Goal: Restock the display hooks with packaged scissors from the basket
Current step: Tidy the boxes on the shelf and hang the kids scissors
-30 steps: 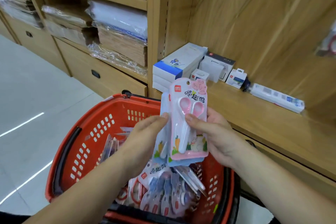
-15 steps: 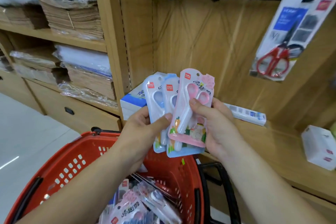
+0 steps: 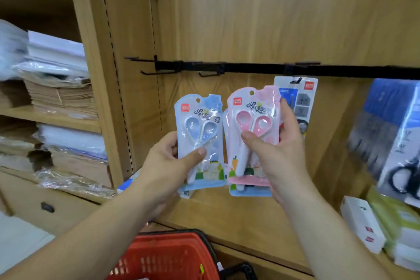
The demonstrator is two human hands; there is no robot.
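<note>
Head view: hung pack (image 3: 303,100) partly behind pink pack (image 3: 261,125).

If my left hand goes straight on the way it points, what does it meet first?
Likely the empty hook on the black rail above. The blue scissors pack that the left hand holds would reach it before the fingers. Depth is hard to judge.
</note>
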